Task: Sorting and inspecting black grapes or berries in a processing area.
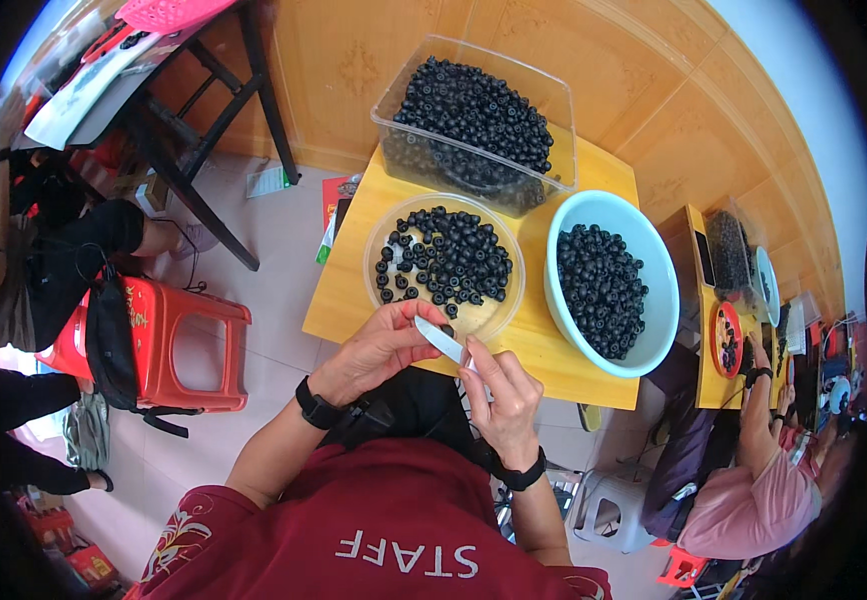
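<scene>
In my right hand (506, 400) is a small knife (440, 340), its pale blade pointing up and left. The fingers of my left hand (386, 345) pinch a small round black part (448, 331) right at the blade. Both hands are over the near edge of a round clear tray (374, 290), where many loose black ring-shaped parts (469, 255) lie, bunched mostly to the right. Right of the tray, a pale blue basin (666, 310) holds a heap of the same parts. Behind it stands a clear rectangular bin (557, 150), also filled with them.
Everything stands on a small yellow table (339, 290) against a wood-panelled wall. To the left are a red plastic stool (194, 350) with a black bag strap and a dark-legged table (179, 170). At the right, another person (759, 500) works at a similar yellow table.
</scene>
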Action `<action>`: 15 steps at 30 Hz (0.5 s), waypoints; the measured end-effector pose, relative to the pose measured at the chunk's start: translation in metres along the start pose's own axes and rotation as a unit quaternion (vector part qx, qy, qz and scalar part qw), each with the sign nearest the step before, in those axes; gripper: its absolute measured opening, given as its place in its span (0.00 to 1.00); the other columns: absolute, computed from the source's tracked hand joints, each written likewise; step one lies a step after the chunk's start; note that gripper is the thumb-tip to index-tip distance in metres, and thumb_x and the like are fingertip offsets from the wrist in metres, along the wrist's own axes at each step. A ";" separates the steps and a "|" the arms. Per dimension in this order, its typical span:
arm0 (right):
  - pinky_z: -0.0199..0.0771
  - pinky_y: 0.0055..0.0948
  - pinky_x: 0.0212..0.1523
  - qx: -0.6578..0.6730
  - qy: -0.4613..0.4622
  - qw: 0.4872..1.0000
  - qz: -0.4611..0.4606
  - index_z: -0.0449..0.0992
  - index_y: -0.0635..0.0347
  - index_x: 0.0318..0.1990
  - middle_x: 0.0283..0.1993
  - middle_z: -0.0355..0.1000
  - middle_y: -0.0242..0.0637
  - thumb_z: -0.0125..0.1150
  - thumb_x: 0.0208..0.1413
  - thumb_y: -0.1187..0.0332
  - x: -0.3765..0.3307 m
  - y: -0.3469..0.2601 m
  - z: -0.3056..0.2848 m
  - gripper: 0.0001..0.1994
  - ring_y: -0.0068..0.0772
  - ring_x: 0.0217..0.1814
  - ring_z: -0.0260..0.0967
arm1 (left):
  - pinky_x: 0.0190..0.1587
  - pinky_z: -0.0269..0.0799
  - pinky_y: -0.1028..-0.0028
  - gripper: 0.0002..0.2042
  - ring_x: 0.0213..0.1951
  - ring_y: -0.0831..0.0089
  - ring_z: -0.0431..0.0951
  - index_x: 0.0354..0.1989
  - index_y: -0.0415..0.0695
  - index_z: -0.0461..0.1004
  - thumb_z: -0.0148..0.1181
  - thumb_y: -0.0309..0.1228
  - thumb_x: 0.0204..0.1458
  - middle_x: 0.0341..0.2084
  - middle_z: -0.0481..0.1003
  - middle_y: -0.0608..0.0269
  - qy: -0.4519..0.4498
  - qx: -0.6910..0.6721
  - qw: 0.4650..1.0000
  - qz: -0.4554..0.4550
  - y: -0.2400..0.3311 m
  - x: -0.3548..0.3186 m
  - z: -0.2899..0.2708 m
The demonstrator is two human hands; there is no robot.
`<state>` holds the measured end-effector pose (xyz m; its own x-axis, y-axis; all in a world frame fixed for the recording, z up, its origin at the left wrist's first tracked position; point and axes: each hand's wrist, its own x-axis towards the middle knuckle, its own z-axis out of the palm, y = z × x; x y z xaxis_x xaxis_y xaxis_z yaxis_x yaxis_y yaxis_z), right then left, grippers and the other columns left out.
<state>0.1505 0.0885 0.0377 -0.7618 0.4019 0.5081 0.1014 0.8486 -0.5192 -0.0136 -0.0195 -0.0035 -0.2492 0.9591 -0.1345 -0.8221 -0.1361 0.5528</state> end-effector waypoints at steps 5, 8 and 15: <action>0.67 0.31 0.22 0.005 -0.003 1.000 -0.008 0.77 0.58 0.46 0.22 0.64 0.34 0.67 0.44 0.72 0.001 0.000 0.001 0.18 0.34 0.20 0.67 | 0.45 0.75 0.75 0.09 0.41 0.75 0.76 0.41 0.41 0.71 0.59 0.24 0.52 0.39 0.74 0.64 0.010 0.007 1.000 0.000 0.000 0.000 -0.001; 0.67 0.31 0.22 0.004 -0.006 1.000 -0.003 0.77 0.58 0.46 0.22 0.64 0.34 0.67 0.44 0.73 0.002 0.001 0.002 0.18 0.34 0.21 0.67 | 0.45 0.75 0.75 0.08 0.40 0.75 0.77 0.41 0.41 0.71 0.59 0.23 0.52 0.38 0.74 0.64 -0.005 -0.005 1.000 0.009 0.003 -0.002 0.000; 0.67 0.31 0.22 0.014 -0.010 1.000 -0.005 0.77 0.58 0.47 0.22 0.64 0.34 0.68 0.44 0.72 0.004 0.001 0.005 0.19 0.34 0.20 0.67 | 0.41 0.75 0.77 0.07 0.38 0.75 0.77 0.39 0.40 0.72 0.59 0.23 0.52 0.37 0.75 0.63 0.006 -0.003 1.000 0.012 0.006 -0.005 0.000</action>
<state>0.1449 0.0893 0.0357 -0.7754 0.3864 0.4995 0.0762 0.8425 -0.5333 -0.0168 -0.0247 0.0005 -0.2752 0.9523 -0.1320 -0.8193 -0.1605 0.5504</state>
